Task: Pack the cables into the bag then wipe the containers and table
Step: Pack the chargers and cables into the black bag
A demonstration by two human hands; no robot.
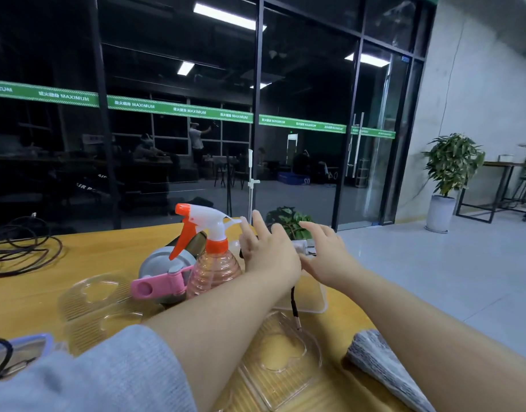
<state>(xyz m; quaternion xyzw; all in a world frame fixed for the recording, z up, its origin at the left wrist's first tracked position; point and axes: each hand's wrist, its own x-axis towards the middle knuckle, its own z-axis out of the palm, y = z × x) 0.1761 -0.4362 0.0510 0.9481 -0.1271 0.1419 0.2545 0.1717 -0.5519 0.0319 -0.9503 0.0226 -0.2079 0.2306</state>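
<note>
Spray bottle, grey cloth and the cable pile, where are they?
Spray bottle (212, 270): head view, on its clear pinkish body.
Grey cloth (383, 364): head view, on its folded middle.
Cable pile (20, 251): head view, on the dark loops.

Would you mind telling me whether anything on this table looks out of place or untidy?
A dark cable lies in a loose tangle at the table's far left, not packed. Another black cable dangles over a clear container's edge.

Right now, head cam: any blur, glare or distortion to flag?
Head view: wide-angle bowing of the glass wall frames; ceiling lights and seated people reflected in it; motion blur on the left clear lid and softening the left hand and right hand; spray bottle fairly sharp.
</note>
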